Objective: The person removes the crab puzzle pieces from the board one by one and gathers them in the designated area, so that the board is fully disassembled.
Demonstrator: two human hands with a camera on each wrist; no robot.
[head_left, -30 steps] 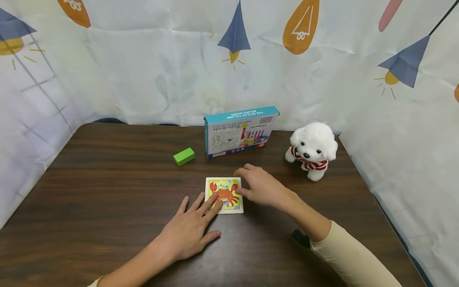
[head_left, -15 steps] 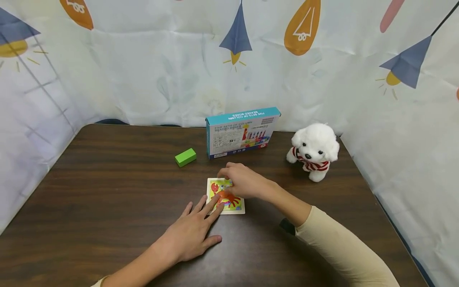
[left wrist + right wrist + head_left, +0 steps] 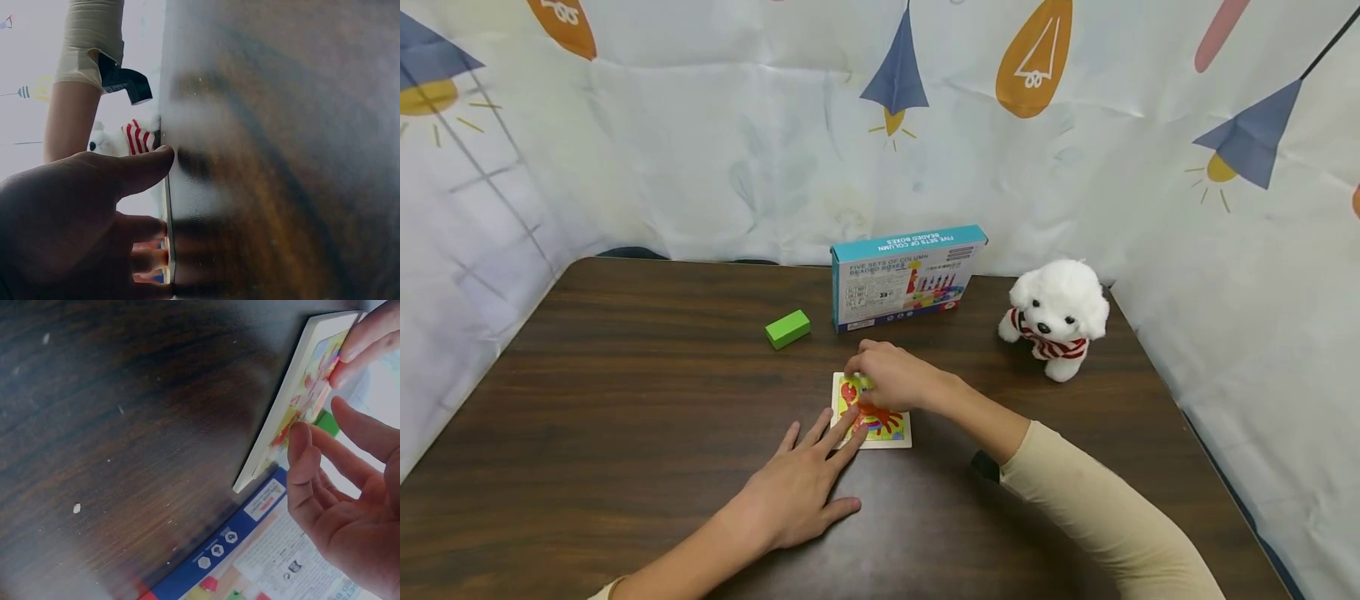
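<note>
- The square crab puzzle lies flat on the tabletop, on the near side of the upright box and to the near right of the green block.
- The left hand has straight fingers, spread wide, two of them resting on the puzzle's near left part; the puzzle lies far and right of the palm.
- The right hand covers the puzzle's far right part, its fingers bent and the thumb apart, with nothing visible between them; a fingertip seems to touch the picture.
- Being square, the puzzle has no clear long axis.
- Neither hand is plainly nearer: the puzzle is directly below the right fingers and under the left fingertips.
</note>
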